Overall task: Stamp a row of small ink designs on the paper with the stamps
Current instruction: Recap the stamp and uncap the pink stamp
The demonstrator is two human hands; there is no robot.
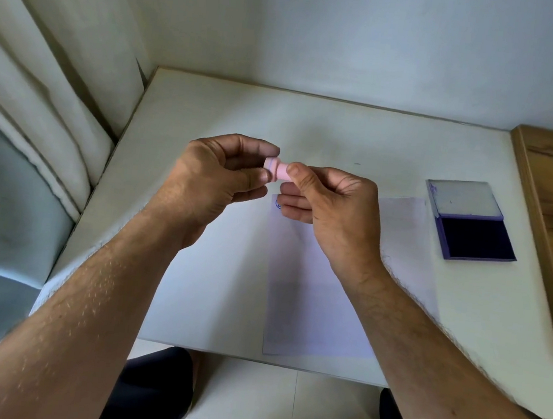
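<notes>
- Pink stamp (276, 171), frame centre, pinched at either end by left hand (216, 181) and right hand (332, 208), fingers curled closed on it.
- Paper (337, 302) below shows one blue mark (277, 204); the row looks barely begun.
- Open ink pad (470, 221) lies centre right.

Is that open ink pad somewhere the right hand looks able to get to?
Probably yes. The ink pad lies open on the table, nothing between it and the right hand. That hand shares a pink stamp with the left hand.
</notes>
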